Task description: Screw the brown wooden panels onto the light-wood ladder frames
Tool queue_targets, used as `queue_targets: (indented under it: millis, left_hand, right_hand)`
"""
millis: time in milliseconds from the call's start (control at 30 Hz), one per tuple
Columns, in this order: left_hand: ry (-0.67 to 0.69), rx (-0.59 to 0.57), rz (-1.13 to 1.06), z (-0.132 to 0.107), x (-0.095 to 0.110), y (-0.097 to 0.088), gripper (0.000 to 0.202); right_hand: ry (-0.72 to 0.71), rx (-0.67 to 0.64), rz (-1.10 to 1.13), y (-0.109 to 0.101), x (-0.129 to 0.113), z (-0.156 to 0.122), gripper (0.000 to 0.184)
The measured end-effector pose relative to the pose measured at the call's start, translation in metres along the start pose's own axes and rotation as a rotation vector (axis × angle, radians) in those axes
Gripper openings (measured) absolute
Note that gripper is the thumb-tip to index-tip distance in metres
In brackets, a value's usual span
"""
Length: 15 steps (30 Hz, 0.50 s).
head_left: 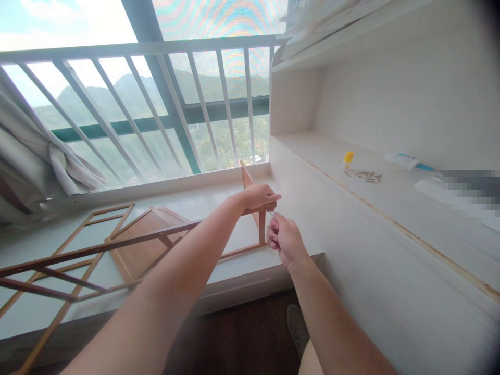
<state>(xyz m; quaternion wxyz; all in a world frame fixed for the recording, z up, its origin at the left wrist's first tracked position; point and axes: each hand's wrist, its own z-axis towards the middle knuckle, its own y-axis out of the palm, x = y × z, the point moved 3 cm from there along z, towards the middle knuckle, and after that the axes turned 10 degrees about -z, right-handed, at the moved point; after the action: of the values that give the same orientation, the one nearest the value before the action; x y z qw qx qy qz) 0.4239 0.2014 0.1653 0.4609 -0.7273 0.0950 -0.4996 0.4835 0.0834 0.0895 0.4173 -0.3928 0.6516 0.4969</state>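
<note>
My left hand (260, 197) is closed over the right end of a long brown wooden frame (136, 241), which stands on edge and stretches off to the left. Just below and to the right, my right hand (286, 237) is curled round a thin metal tool (271, 213). Only a short length of its shaft shows, meeting the frame's end; the rest is hidden in my fingers, so its exact kind is unclear. Behind the frame's right end a thin wooden board (248, 179) stands upright. Whether it is joined to the frame cannot be made out.
Wooden panels (142, 242) and a slim wooden frame (84, 229) lie on the white window ledge (219, 195). To the right, a white shelf (328, 148) carries several screws (367, 176), a yellow-capped bottle (347, 160) and plastic packets (404, 161). Railings and a grey curtain (39, 140) stand beyond.
</note>
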Motion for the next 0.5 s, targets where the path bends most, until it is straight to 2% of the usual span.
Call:
queue_targets:
  millis: [167,267,400,500]
  left_hand:
    - [-0.012,0.006,0.003,0.0002,-0.0001,-0.0002,0.051]
    - [-0.008,0.000,0.019,0.0009,-0.0002,0.0001,0.051]
    - [0.000,0.001,0.039,0.0003,0.0009,-0.0001,0.052]
    - [-0.008,0.002,0.043,-0.0001,0.0010,-0.0003,0.052]
  right_hand:
    - [0.036,-0.005,0.018,-0.0001,-0.0021,-0.0007,0.039]
    - [0.012,0.026,-0.052,-0.0009,-0.0043,-0.0003,0.039]
    - [-0.068,0.089,-0.250,-0.0052,-0.0051,0.0039,0.039]
    - [-0.127,0.129,-0.485,-0.0098,-0.0041,0.0070,0.043]
